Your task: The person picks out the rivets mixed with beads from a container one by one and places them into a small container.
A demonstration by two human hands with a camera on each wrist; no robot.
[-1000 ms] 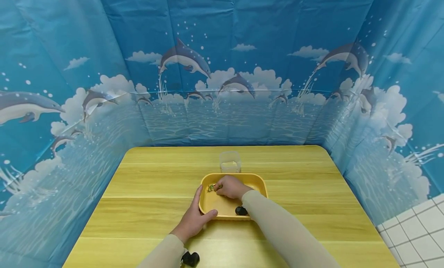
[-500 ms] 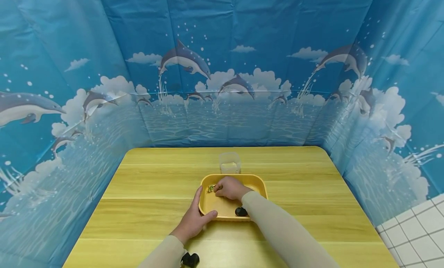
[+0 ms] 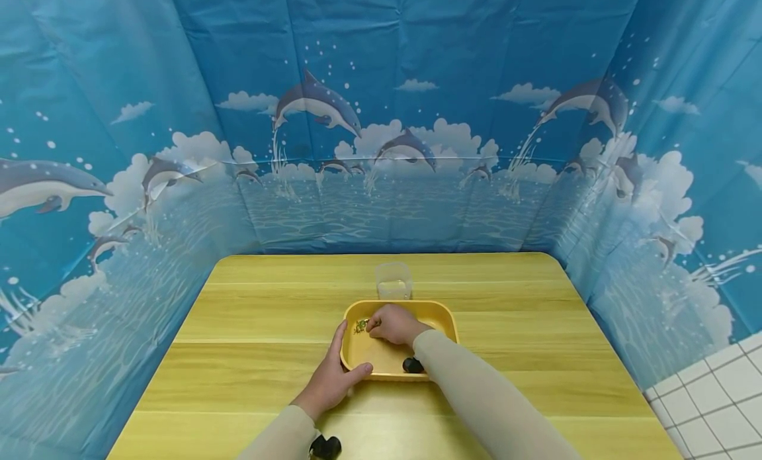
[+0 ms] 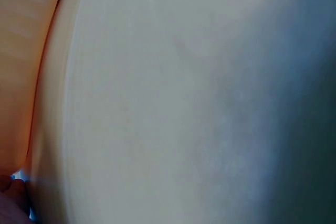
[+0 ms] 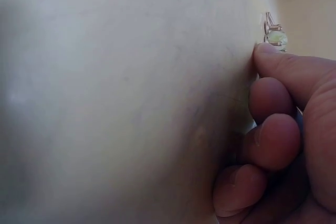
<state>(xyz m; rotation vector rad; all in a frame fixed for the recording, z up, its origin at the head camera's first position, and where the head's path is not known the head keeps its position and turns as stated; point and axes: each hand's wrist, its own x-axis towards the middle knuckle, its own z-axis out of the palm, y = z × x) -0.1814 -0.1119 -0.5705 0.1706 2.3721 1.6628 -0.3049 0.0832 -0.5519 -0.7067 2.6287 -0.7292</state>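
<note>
A yellow tray (image 3: 376,358) stands on the table in the head view. My left hand (image 3: 331,380) holds its near left corner, the thumb over the front rim and the fingers along the left side. Inside the tray, my right hand (image 3: 395,323) pinches with thumb and curled fingers beside a small cluster of green and gold pieces (image 3: 360,325). In the right wrist view, a small metal wire piece with a pale green bead (image 5: 276,37) is at the thumb tip. The thumb hides its lower part and the contact between fingertips.
A clear plastic container (image 3: 393,278) stands just behind the tray on the wood-grain table (image 3: 256,354). Black rounded parts (image 3: 412,365) sit by the right sleeve, and similar ones (image 3: 325,447) by the left sleeve. Blue dolphin-print curtains (image 3: 381,208) enclose the table's back and sides.
Both hands stay almost in place. The right fingers shift very slightly at the green and gold pieces, and the tray appears slightly lower in the view.
</note>
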